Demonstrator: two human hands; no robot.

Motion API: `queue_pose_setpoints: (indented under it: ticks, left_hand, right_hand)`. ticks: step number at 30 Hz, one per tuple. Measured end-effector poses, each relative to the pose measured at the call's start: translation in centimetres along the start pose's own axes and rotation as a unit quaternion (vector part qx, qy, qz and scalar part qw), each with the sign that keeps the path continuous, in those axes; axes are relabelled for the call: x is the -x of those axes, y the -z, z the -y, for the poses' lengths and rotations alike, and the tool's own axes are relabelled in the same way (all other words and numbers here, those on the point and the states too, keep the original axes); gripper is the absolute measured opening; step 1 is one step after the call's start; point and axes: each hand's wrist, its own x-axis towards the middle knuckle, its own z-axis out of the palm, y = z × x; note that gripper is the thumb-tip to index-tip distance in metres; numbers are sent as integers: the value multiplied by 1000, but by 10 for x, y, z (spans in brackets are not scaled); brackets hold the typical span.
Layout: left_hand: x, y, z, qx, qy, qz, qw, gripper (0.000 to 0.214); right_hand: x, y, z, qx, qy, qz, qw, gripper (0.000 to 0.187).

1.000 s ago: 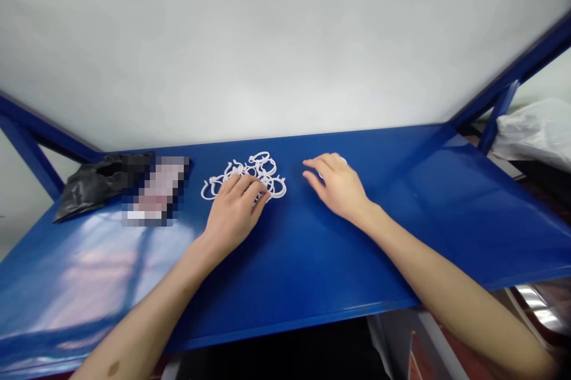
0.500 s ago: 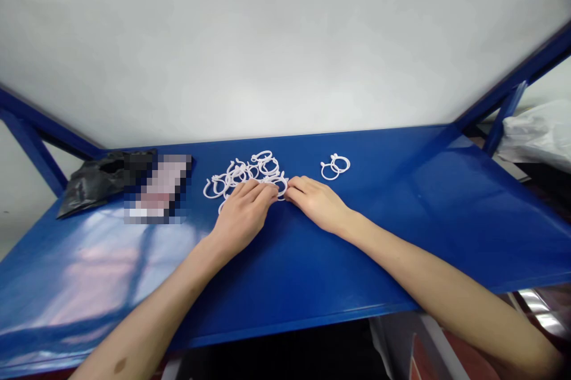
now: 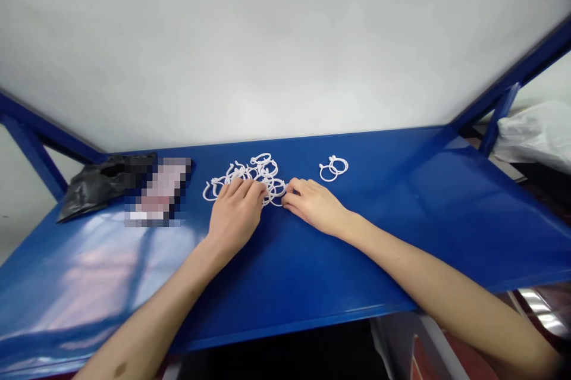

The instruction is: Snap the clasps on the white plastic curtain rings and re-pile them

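Note:
A heap of white plastic curtain rings (image 3: 236, 174), some with knobbed open ends, lies in the middle of the blue table. My left hand (image 3: 236, 204) rests at the heap's near side, fingers curled together on a ring at its front right edge. Just to the right, my right hand (image 3: 313, 204) pinches the right side of a ring (image 3: 278, 185) with thumb and fingertips. The fingertips of both hands are partly hidden. Farther right, apart from the heap, a few more rings (image 3: 329, 173) lie overlapping.
The blue table (image 3: 303, 273) backs onto a pale wall (image 3: 285, 53). At the left lie a black plastic bag (image 3: 96, 184) and a blurred flat object (image 3: 163, 187). Blue frame bars (image 3: 499, 118) rise at both sides, with a clear plastic bag (image 3: 535, 136) beyond the right one.
My left hand has shifted slightly left, widening the gap between my hands. More of the rings between them shows. My right hand has barely moved.

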Motion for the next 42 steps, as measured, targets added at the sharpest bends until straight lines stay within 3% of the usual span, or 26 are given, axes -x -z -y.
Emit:
queue_pose_setpoints:
  ticks: [6,10,14,18,21,24,27,33,38,42]
  left_hand:
    - [-1,2,-1,33,47,-6,998,19]
    - [-5,8,-5,155,82,-3,984,23]
    - [-7,13,-6,280,143,46,948,22]
    - [-7,16,-7,373,224,65,898,23]
    - [-8,18,-11,430,261,52,863,21]
    - [-7,17,-15,479,258,41,838,18]
    - [-5,14,-18,504,255,43,824,17]
    - [0,11,-21,464,233,45,854,18]
    - [-1,10,-22,444,237,16,864,18]
    - [-3,11,-24,422,214,12,881,15]
  right_hand:
    - [3,8,2,21,81,-20,996,23]
    - [3,15,9,16,108,-53,993,26]
    - [4,18,13,-18,139,-79,987,26]
    - [10,17,17,-101,69,-162,979,14]
    - [13,14,22,-178,-32,-217,959,21]
    - [14,8,27,-269,-114,-195,936,28]
    - [14,4,28,-309,-129,-158,929,21]
    - [13,7,25,-312,-93,-220,919,14]
    - [13,6,24,-351,-161,-234,892,20]
    - [14,5,24,-332,-139,-243,901,11]
